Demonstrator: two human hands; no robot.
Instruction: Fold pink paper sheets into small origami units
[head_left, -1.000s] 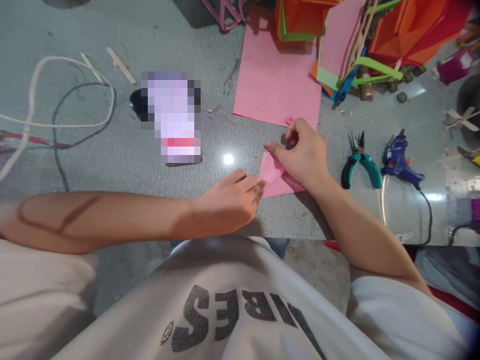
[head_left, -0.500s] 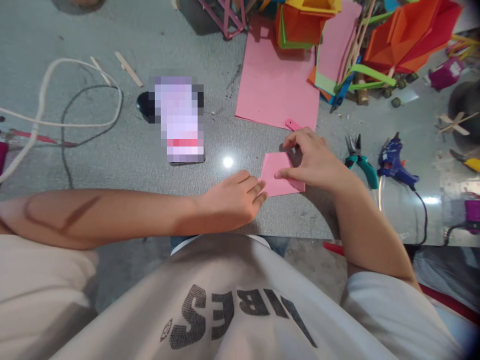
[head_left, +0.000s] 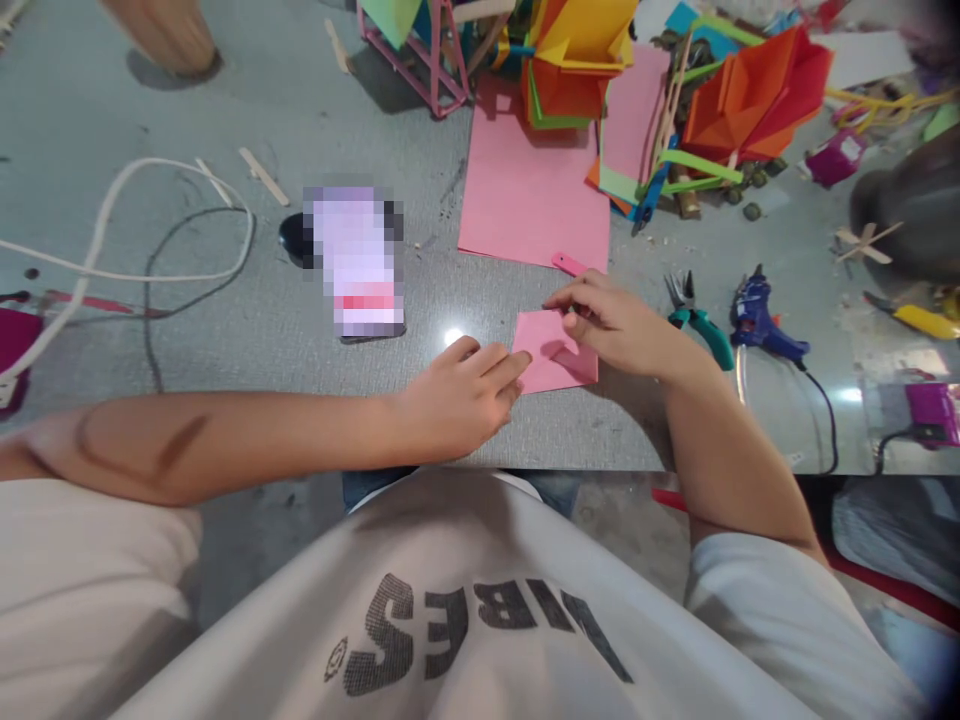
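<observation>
A small folded piece of pink paper (head_left: 551,365) lies on the table in front of me. My left hand (head_left: 469,398) is at its left edge, fingers bent, one fingertip on top of the paper. On the right side, my right hand (head_left: 615,325) hovers over the upper corner. Its thumb is raised off the paper and casts a shadow on it, while the fingers reach past the top edge. Just beyond those fingers, a pink handle with a small hole (head_left: 568,264) sticks out, its other end hidden by the hand.
Larger pink sheets (head_left: 529,205) lie behind, near orange and yellow folded-paper shapes (head_left: 577,65). Green-handled pliers (head_left: 705,330) and a blue glue gun (head_left: 761,315) rest at right. A phone with blurred screen (head_left: 364,265) and a white cable (head_left: 97,225) are on the left.
My right thumb has lifted off the pink paper. My left fingers have shifted slightly up along its left edge. The camera view has moved a little.
</observation>
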